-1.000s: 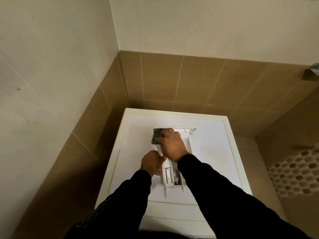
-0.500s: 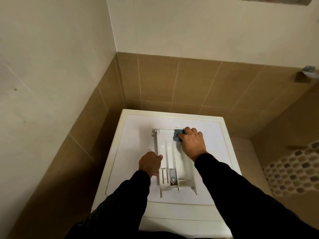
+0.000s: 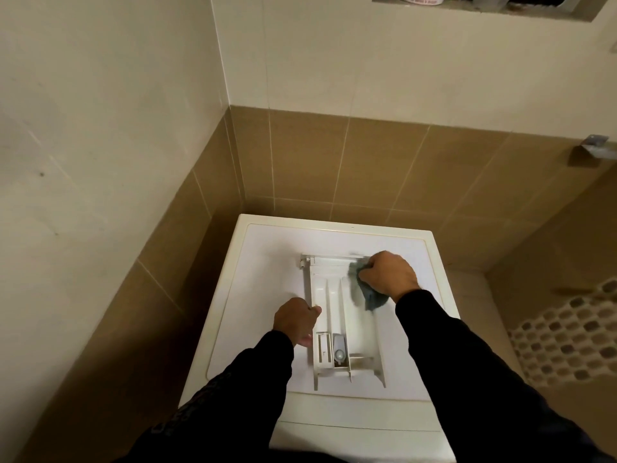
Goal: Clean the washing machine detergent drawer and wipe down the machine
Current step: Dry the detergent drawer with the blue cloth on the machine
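Note:
A white detergent drawer [image 3: 329, 302] lies flat on top of the white washing machine [image 3: 267, 262], its compartments facing up. A grey siphon cap [image 3: 339, 349] sits in a near compartment. My left hand [image 3: 295, 320] presses against the drawer's left wall, holding it. My right hand [image 3: 389, 274] is closed on a blue-grey cloth [image 3: 365, 292] and rests at the drawer's far right corner, the cloth hanging into the right compartment. Both arms wear black sleeves.
The machine stands in a corner with brown tiled walls behind and to the left. A wall niche [image 3: 484, 5] with containers is high above. A metal fitting [image 3: 592, 147] sticks out at the right, and mosaic tiles [image 3: 567, 335] show lower right.
My right hand with the cloth has swept from the drawer's far left corner across to its far right corner. My left hand has kept its hold on the left side.

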The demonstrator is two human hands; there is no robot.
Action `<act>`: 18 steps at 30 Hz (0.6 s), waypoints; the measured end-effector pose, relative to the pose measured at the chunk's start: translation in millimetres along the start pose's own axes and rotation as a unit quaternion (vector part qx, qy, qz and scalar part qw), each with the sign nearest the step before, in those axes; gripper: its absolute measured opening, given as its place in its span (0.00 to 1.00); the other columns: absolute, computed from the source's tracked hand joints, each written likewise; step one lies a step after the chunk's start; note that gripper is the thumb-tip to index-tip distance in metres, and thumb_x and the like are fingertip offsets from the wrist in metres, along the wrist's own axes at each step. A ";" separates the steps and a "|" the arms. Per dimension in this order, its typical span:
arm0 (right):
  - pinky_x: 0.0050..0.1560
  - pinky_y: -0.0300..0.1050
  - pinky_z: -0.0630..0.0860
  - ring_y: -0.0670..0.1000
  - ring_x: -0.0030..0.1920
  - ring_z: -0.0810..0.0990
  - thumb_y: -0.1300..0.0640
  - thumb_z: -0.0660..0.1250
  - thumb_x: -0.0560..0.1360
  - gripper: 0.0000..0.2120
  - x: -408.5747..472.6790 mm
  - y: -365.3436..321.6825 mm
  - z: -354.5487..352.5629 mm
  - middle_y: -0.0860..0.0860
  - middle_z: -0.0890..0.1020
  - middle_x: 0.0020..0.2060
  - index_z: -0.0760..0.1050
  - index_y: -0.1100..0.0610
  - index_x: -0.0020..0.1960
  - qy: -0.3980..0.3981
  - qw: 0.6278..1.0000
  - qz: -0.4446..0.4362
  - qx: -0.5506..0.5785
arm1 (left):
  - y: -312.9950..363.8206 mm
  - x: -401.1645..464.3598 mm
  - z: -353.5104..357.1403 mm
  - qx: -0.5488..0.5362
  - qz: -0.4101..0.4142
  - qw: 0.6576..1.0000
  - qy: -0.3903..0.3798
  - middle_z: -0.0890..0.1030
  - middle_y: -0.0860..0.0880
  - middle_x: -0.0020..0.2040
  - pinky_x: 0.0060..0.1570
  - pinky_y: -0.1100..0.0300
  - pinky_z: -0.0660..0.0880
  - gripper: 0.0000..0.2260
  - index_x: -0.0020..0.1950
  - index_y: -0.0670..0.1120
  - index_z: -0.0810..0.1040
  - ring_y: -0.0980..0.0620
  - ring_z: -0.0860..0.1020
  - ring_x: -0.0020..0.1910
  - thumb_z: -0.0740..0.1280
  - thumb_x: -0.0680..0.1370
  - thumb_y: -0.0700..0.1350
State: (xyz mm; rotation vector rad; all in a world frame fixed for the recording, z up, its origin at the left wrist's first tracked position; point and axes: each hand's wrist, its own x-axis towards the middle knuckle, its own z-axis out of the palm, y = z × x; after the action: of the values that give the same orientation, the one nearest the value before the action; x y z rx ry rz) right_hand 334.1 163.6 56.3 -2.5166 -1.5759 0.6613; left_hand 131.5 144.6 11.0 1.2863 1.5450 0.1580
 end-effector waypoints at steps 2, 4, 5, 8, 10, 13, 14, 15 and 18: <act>0.44 0.45 0.73 0.60 0.49 0.79 0.54 0.65 0.72 0.09 -3.8 -4.8 4.1 0.56 0.80 0.46 0.81 0.55 0.48 0.075 0.996 -0.034 -0.015 | -0.4 0.1 0.5 -0.008 -0.005 1.000 0.003 0.77 0.46 0.32 0.41 0.50 0.83 0.13 0.39 0.43 0.72 0.41 0.82 0.33 0.65 0.79 0.50; 0.47 0.49 0.75 0.63 0.52 0.77 0.57 0.64 0.73 0.12 -11.3 -2.5 21.7 0.59 0.78 0.51 0.81 0.56 0.54 0.106 0.992 -0.063 -0.036 | -1.3 -0.7 0.9 -0.010 -0.005 1.000 0.001 0.78 0.46 0.32 0.43 0.50 0.83 0.14 0.39 0.43 0.73 0.40 0.84 0.36 0.64 0.80 0.50; 0.50 0.51 0.75 0.63 0.54 0.76 0.58 0.64 0.74 0.14 -16.0 1.8 31.9 0.60 0.77 0.54 0.80 0.56 0.57 0.101 0.992 -0.075 -0.029 | -1.3 -1.3 1.3 -0.008 -0.003 1.000 0.001 0.78 0.46 0.32 0.44 0.50 0.83 0.14 0.40 0.43 0.73 0.40 0.84 0.37 0.64 0.80 0.51; 0.53 0.51 0.76 0.63 0.53 0.77 0.59 0.63 0.75 0.15 -27.7 20.0 52.6 0.60 0.76 0.54 0.79 0.56 0.60 0.079 0.993 -0.079 0.029 | -1.3 -1.7 3.6 0.000 0.005 1.000 0.008 0.79 0.46 0.32 0.44 0.50 0.83 0.13 0.44 0.41 0.75 0.41 0.84 0.36 0.62 0.80 0.51; 0.49 0.49 0.77 0.61 0.51 0.78 0.56 0.64 0.74 0.13 -40.9 27.5 55.7 0.58 0.77 0.50 0.81 0.55 0.56 0.086 0.993 -0.081 0.001 | -0.8 -1.8 4.3 -0.001 0.006 1.000 0.014 0.79 0.46 0.33 0.40 0.53 0.83 0.13 0.43 0.43 0.74 0.42 0.84 0.35 0.61 0.81 0.50; 0.47 0.46 0.78 0.56 0.48 0.81 0.49 0.65 0.73 0.11 -63.6 30.8 49.6 0.53 0.80 0.47 0.81 0.51 0.51 0.037 0.997 -0.050 -0.041 | -1.2 -2.1 4.5 -0.008 0.003 1.000 0.018 0.80 0.47 0.36 0.37 0.53 0.83 0.12 0.42 0.44 0.74 0.43 0.84 0.37 0.62 0.81 0.50; 0.46 0.44 0.77 0.55 0.48 0.81 0.47 0.65 0.73 0.10 -67.2 30.4 43.5 0.51 0.81 0.45 0.81 0.49 0.50 0.012 0.998 -0.035 -0.047 | -2.0 -2.4 4.1 -0.005 0.003 1.000 0.021 0.80 0.46 0.37 0.37 0.52 0.83 0.11 0.43 0.44 0.75 0.43 0.84 0.37 0.63 0.80 0.50; 0.45 0.43 0.75 0.55 0.47 0.82 0.46 0.65 0.74 0.09 -68.4 30.7 36.2 0.51 0.82 0.43 0.80 0.49 0.48 -0.002 0.999 -0.021 -0.047 | -2.8 -2.4 4.0 -0.001 0.004 1.000 0.024 0.81 0.46 0.37 0.37 0.51 0.83 0.11 0.42 0.44 0.75 0.43 0.84 0.37 0.63 0.80 0.50; 0.39 0.41 0.68 0.55 0.41 0.79 0.47 0.66 0.73 0.08 -58.9 32.2 13.5 0.51 0.78 0.36 0.76 0.51 0.42 0.039 0.999 -0.012 -0.017 | -3.6 -1.5 5.8 0.016 0.009 1.000 0.026 0.82 0.44 0.35 0.37 0.51 0.83 0.12 0.41 0.45 0.74 0.43 0.84 0.35 0.63 0.79 0.52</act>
State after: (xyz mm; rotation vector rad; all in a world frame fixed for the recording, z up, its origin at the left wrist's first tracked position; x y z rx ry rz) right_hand 333.6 95.3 52.3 -2.5102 -1.5998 0.5304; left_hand 133.4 139.1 7.1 1.3304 1.5848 0.1805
